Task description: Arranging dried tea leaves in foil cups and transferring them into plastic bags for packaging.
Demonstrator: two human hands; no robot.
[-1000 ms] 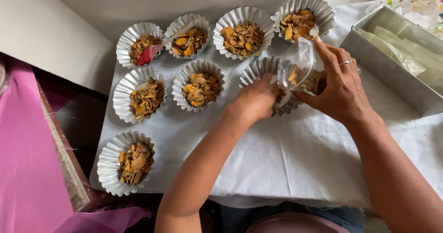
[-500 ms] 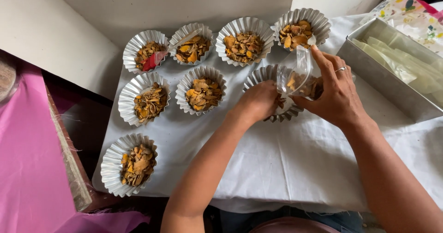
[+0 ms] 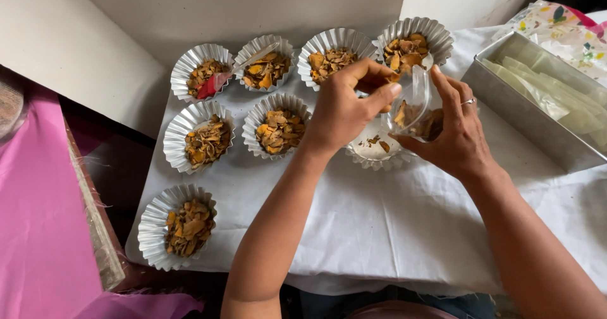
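Your white cloth (image 3: pixel 379 230) ends at a drop along its left edge beside the pink surface (image 3: pixel 31 218), with filled foil cups (image 3: pixel 205 143) crowding the left and back and open cloth near you. Your left hand (image 3: pixel 344 107), lifted since a moment ago, pinches chips at the mouth of the clear bag (image 3: pixel 417 107). Your right hand (image 3: pixel 458 135) grips that bag over the nearly empty foil cup (image 3: pixel 376 151), the steel tray (image 3: pixel 537 104) just beside it.

Left hand (image 3: pixel 344 107) pinched, right hand (image 3: pixel 452 126) cupped, forearms converging.
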